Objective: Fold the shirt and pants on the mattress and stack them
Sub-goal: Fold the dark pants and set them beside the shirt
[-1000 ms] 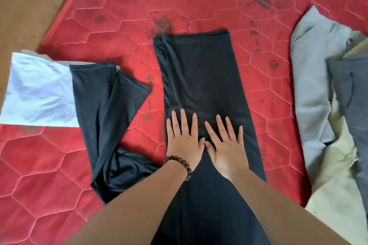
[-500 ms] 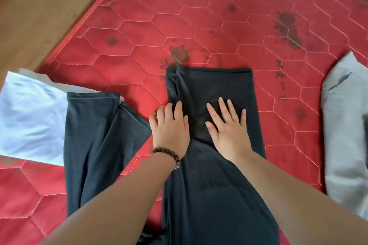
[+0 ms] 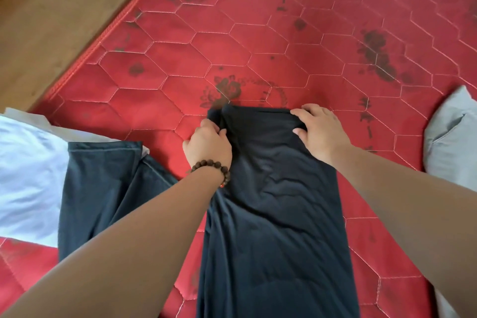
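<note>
My hands, left (image 3: 207, 143) and right (image 3: 318, 130), pinch the pants (image 3: 273, 214) hem at frame centre; uneven lifting risks skewing the fold.

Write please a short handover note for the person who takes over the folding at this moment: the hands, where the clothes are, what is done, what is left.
Left hand: grips the far left corner of the dark garment.
Right hand: grips its far right corner, fingers curled over the edge.
Dark garment: a long narrow strip on the red mattress, running from the hands toward the person; lengthwise fold looks done.
Second dark garment: left of it, loosely laid, partly over a white cloth.
Grey clothes lie at the right edge.
Left: probably fold the far end toward you, fold the other piece, stack both.
</note>
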Action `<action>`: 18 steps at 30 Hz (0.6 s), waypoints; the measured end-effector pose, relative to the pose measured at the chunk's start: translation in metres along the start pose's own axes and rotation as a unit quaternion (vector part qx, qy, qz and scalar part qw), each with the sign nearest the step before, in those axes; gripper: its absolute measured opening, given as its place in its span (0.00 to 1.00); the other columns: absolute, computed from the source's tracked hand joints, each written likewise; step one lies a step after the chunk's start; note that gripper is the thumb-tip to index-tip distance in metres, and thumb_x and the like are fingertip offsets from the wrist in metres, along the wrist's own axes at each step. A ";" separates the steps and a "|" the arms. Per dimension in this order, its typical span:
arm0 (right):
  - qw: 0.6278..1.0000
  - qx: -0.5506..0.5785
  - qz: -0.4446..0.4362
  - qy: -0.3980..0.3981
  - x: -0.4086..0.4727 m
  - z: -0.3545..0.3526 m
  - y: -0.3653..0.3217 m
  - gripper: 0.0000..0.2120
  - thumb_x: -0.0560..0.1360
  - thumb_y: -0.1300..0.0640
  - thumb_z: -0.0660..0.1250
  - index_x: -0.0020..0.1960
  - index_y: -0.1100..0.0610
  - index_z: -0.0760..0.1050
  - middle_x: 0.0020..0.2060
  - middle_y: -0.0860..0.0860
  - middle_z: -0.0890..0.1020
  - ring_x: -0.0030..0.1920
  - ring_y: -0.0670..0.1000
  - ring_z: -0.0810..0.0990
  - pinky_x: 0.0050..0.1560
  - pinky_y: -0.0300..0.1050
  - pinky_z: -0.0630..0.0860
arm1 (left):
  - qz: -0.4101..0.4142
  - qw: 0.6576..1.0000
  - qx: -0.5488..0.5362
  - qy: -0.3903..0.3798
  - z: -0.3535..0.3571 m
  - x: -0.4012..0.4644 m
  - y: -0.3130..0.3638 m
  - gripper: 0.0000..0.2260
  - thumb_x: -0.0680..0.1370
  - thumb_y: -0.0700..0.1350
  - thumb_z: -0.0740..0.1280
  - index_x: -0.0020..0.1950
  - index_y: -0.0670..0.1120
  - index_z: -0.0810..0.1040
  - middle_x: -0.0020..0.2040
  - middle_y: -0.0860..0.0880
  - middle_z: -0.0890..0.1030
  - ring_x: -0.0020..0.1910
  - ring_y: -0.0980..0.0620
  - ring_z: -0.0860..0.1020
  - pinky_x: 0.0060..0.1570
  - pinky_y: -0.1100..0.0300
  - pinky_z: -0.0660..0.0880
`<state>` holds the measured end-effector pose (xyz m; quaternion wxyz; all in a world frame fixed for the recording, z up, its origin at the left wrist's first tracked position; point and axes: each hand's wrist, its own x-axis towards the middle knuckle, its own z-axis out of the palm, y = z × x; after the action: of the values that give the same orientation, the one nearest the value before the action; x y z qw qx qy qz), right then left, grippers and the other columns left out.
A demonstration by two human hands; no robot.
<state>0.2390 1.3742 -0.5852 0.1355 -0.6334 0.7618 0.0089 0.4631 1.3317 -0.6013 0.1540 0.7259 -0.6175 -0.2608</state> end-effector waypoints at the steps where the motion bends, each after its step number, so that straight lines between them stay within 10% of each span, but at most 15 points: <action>1: 1.000 0.002 0.001 0.004 0.002 -0.001 0.000 0.21 0.79 0.54 0.63 0.72 0.52 0.67 0.67 0.53 0.69 0.68 0.58 0.65 0.71 0.55 0.59 | -0.007 1.000 -0.021 0.009 -0.002 0.000 -0.002 0.05 0.79 0.47 0.63 0.50 0.46 0.71 0.47 0.44 0.81 0.48 0.41 0.78 0.48 0.52 0.68; 5: 0.999 0.015 0.014 0.025 0.009 -0.001 -0.001 0.19 0.78 0.53 0.65 0.68 0.53 0.70 0.63 0.54 0.71 0.66 0.58 0.67 0.71 0.56 0.60 | -0.015 0.999 -0.038 0.023 -0.005 0.002 -0.008 0.04 0.79 0.46 0.61 0.48 0.48 0.67 0.45 0.45 0.79 0.42 0.43 0.76 0.38 0.54 0.65; 12: 0.991 0.062 0.103 0.062 0.016 -0.004 0.010 0.14 0.76 0.50 0.68 0.59 0.54 0.73 0.57 0.55 0.73 0.60 0.58 0.68 0.59 0.54 0.66 | 0.001 0.999 -0.037 -0.008 -0.002 0.028 0.003 0.10 0.77 0.54 0.65 0.53 0.49 0.77 0.53 0.48 0.79 0.56 0.45 0.75 0.58 0.48 0.67; 18: 0.985 0.069 0.145 0.058 0.024 -0.008 0.012 0.11 0.77 0.49 0.67 0.55 0.54 0.74 0.52 0.54 0.76 0.59 0.58 0.67 0.57 0.54 0.64 | -0.041 0.995 -0.090 0.007 -0.007 0.039 0.009 0.05 0.79 0.47 0.63 0.45 0.49 0.71 0.40 0.53 0.74 0.49 0.44 0.76 0.58 0.48 0.69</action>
<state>0.2224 1.3521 -0.5849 0.1314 -0.5045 0.8512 -0.0606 0.4635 1.2914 -0.5977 0.2121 0.7358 -0.5598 -0.3166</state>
